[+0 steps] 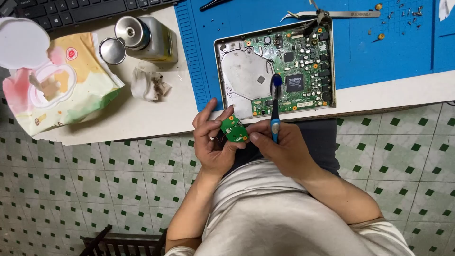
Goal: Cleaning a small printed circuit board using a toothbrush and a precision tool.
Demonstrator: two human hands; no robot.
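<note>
My left hand [212,142] holds a small green circuit board [234,128] between thumb and fingers, just in front of the table edge. My right hand [279,147] grips a blue-handled brush [275,108] that points upward, its dark head over the opened device. That device [277,66] is a metal tray with a large green circuit board and a silver disc plate, lying on a blue work mat [369,47].
A wet-wipe pack [57,80] with its white lid open lies at left, beside a metal dispenser bottle [147,38] and a dirty crumpled tissue [149,85]. A keyboard [76,9] is at the top. Tweezers [341,14] and loose screws [403,12] rest on the mat. Tiled floor below.
</note>
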